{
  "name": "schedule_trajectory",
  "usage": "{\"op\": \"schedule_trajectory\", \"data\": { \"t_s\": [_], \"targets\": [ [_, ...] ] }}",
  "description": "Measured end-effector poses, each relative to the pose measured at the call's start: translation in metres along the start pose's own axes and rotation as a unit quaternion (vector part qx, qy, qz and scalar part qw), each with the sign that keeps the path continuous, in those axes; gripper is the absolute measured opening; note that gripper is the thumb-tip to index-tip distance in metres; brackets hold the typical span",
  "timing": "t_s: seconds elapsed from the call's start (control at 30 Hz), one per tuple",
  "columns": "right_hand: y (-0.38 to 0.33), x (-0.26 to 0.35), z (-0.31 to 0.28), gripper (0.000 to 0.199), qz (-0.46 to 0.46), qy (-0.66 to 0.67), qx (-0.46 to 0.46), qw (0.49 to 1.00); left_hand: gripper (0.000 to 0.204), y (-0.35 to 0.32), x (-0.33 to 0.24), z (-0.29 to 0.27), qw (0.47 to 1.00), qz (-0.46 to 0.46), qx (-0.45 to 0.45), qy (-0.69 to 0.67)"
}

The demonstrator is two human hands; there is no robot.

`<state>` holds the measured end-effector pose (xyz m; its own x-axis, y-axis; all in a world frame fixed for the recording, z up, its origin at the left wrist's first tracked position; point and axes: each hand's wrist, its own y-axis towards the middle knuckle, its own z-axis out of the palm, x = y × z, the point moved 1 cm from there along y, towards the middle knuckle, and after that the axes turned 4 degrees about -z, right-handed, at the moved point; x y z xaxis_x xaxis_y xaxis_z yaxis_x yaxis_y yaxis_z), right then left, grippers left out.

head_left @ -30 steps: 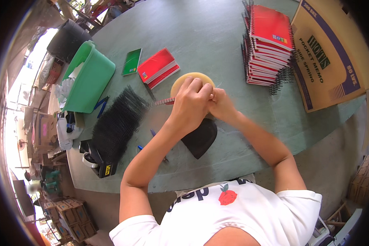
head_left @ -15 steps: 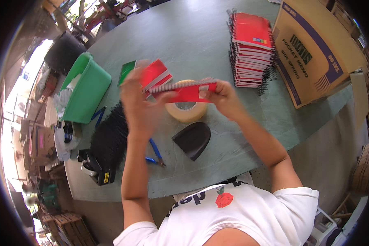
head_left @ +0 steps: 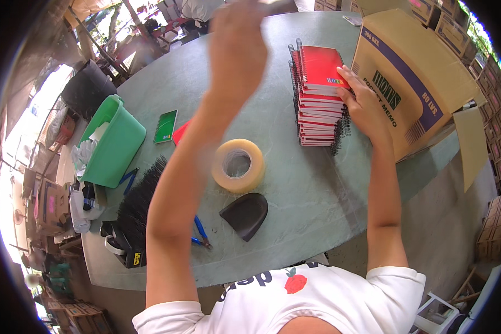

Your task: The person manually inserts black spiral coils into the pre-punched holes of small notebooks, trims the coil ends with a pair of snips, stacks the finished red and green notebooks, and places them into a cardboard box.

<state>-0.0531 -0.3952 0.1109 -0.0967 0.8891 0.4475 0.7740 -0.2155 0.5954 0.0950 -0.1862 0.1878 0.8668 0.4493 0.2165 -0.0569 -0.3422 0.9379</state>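
My right hand (head_left: 366,106) rests at the right edge of a stack of red spiral notebooks (head_left: 321,114). Its fingertips lie on the top cover and the thumb is apart from them, near the front corner. Raised high over the far side of the table, my left hand (head_left: 238,53) is blurred and its fingers look closed. A greyish object (head_left: 278,7) juts out beside it, cut off by the picture's top and too smeared to name. Behind my left forearm, a red notebook (head_left: 180,132) is mostly hidden, next to a small green notebook (head_left: 165,127).
A roll of clear tape (head_left: 253,178) and a dark curved piece (head_left: 245,216) lie mid-table. Blue-handled cutters (head_left: 199,227), black spiral coils (head_left: 133,203), a tape dispenser (head_left: 125,247) and a green bin (head_left: 114,150) are at left. An open carton (head_left: 409,83) stands right of the stack.
My right hand has moved from the red notebook held over the tape to the stack at right. My left hand has let go of that notebook and swung up and away. The view has shifted slightly.
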Motion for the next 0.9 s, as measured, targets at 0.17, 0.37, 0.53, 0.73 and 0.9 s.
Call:
{"op": "schedule_trajectory", "data": {
  "t_s": [0.17, 0.37, 0.53, 0.73, 0.9],
  "targets": [
    [-0.005, -0.018, -0.002, 0.046, 0.111, 0.405, -0.034, 0.907, 0.034, -0.043, -0.096, 0.046, 0.963, -0.079, 0.228, -0.120],
    [0.015, -0.053, 0.003, 0.059, 0.199, 0.451, -0.080, 0.866, 0.059, -0.032, -0.056, 0.053, 0.848, -0.327, 0.279, -0.311],
    [0.059, -0.043, 0.030, 0.049, 0.140, 0.510, -0.027, 0.848, 0.087, -0.062, -0.031, 0.108, 0.568, -0.578, 0.291, -0.509],
    [0.088, -0.074, 0.050, 0.038, 0.219, 0.540, 0.070, 0.810, 0.088, -0.055, -0.048, 0.140, 0.446, -0.601, 0.304, -0.589],
    [0.071, -0.060, 0.024, 0.044, 0.165, 0.247, -0.086, 0.951, 0.057, -0.076, -0.047, 0.111, 0.836, -0.437, 0.189, -0.273]
  ]
}}
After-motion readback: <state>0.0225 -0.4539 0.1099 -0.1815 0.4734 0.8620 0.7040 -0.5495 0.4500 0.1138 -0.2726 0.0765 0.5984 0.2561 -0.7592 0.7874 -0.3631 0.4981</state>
